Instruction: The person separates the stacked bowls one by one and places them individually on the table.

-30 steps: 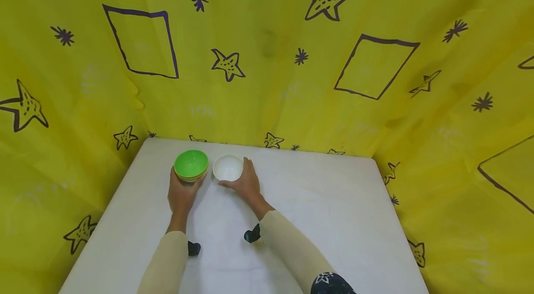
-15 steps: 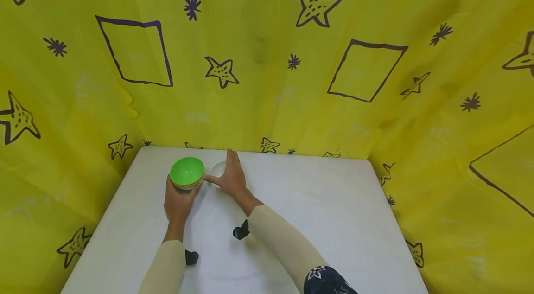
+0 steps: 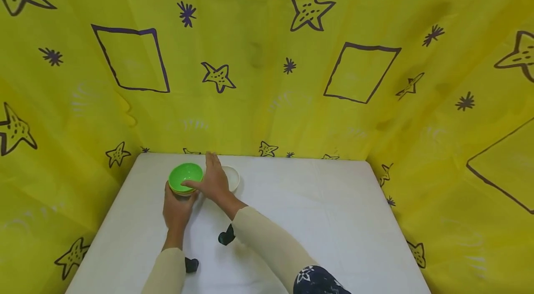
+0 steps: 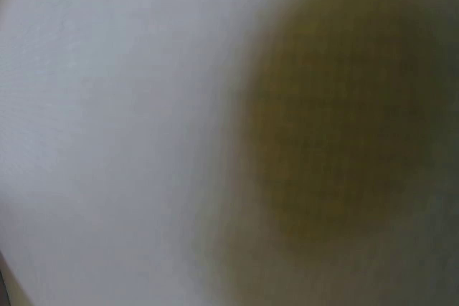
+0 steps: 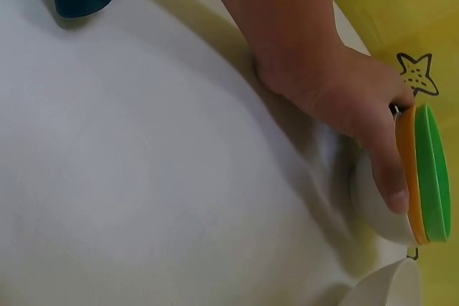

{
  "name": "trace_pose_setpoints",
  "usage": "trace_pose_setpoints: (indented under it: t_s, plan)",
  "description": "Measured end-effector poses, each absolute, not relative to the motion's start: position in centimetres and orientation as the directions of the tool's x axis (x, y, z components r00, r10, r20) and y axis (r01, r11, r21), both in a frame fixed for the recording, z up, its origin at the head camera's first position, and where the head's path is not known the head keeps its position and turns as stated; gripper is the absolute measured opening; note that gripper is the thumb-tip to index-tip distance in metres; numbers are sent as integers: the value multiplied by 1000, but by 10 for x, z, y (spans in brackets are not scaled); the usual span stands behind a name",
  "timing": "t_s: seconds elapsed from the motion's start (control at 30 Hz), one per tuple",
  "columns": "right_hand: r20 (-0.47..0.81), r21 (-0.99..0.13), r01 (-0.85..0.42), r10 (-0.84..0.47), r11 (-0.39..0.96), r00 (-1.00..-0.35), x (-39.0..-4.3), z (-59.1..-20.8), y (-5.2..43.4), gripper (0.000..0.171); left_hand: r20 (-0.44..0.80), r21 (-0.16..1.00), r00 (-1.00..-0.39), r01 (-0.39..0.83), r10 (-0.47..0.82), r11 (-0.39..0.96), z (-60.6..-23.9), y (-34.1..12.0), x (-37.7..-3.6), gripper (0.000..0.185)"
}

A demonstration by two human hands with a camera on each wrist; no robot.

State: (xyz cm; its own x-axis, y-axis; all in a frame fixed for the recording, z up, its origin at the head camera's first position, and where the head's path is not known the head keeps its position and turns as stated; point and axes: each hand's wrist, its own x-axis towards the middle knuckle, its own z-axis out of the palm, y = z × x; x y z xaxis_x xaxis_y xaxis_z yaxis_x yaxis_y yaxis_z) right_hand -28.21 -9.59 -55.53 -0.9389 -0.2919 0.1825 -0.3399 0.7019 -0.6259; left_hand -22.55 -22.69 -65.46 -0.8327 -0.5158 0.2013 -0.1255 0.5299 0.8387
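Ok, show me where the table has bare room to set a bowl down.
The widest bare patch on the table lies right of the white bowl, out to the yellow backdrop. A narrower strip lies left of the left hand. The far left corner is crowded: the stacked bowls, the white bowl and the right hand.

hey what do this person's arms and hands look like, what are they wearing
Both hands are bare: the left hand and the right hand show no gloves or rings. Both arms wear long, plain cream sleeves reaching the wrists. A small dark wrist-camera mount sits under each wrist. Near the right elbow is dark fabric with white stars.
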Motion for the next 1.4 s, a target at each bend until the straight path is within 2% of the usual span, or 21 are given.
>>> trace_pose_setpoints:
  t_s: [0.3, 0.53, 0.67, 1.0, 1.17, 1.4]
  plan:
    - [131, -590, -328, -314, 737, -940, -277, -555, -110, 125, 203, 849, -826, -120, -526, 514, -660, -229, -225, 102]
    - [102, -424, -365, -357, 829, -929, -274, -564, -118, 126, 188, 863, -831, -115, -524, 492, -657, -226, -220, 94]
    - [85, -368, -378, -375, 849, -923, -273, -569, -119, 125, 199, 859, -824, -114, -531, 499, -659, -226, -218, 91]
    - [91, -306, -432, -426, 848, -900, -281, -567, -119, 122, 196, 861, -829, -110, -524, 497, -657, -230, -226, 92]
    - [83, -284, -420, -414, 862, -906, -285, -568, -118, 120, 168, 859, -826, -144, -537, 491, -653, -229, -225, 93]
    - [77, -268, -410, -405, 872, -911, -289, -570, -113, 123, 192, 860, -815, -129, -546, 494, -656, -227, -225, 93]
